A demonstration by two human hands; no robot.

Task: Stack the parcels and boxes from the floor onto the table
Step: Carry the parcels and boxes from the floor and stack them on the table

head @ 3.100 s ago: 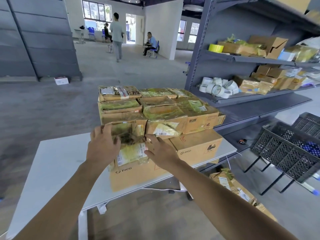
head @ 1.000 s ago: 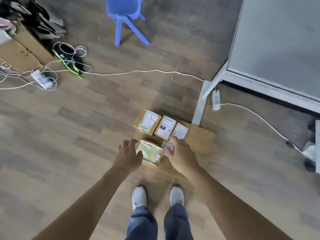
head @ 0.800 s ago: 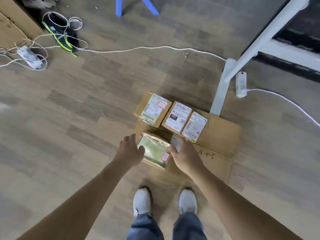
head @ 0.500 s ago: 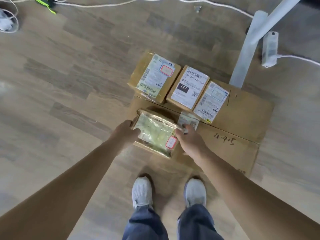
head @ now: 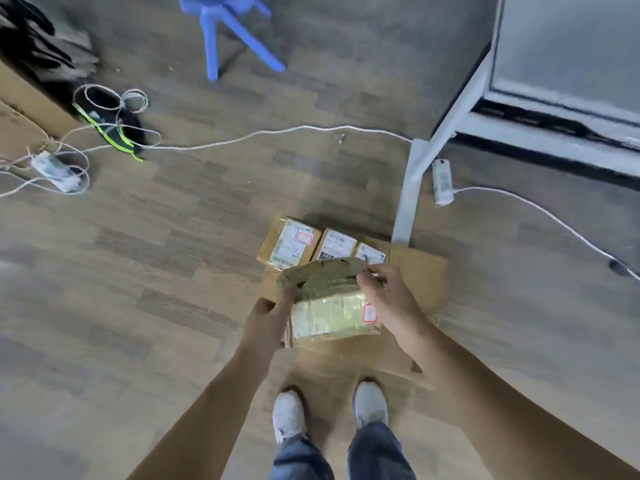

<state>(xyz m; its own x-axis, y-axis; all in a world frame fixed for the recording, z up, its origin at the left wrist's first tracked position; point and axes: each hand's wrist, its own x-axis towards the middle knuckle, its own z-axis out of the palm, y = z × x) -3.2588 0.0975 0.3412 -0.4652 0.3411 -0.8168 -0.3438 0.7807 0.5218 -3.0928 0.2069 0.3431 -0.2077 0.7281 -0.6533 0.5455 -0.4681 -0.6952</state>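
A crumpled, tape-wrapped brown cardboard parcel with a red-bordered sticker (head: 329, 306) is held at the centre of the frame. It appears to be just clear of the flat brown cardboard sheet (head: 415, 275) on the floor, with its far face tilted upward. It is gripped from both sides. The fingers of the left hand (head: 268, 317) are curled round its left edge, and the right hand (head: 388, 299) is clamped on its right edge with the thumb on top. For a sound lift, equal pressure is best applied from both sides, and the base should be supported rather than the loose wrapping trusted alone. The three small brown cardboard boxes with white labels (head: 334, 247) just behind should be cleared. The white metal table leg (head: 410, 192) and the white cable (head: 519, 206) at centre right should be avoided on the way to the grey table top (head: 568, 46) at upper right.
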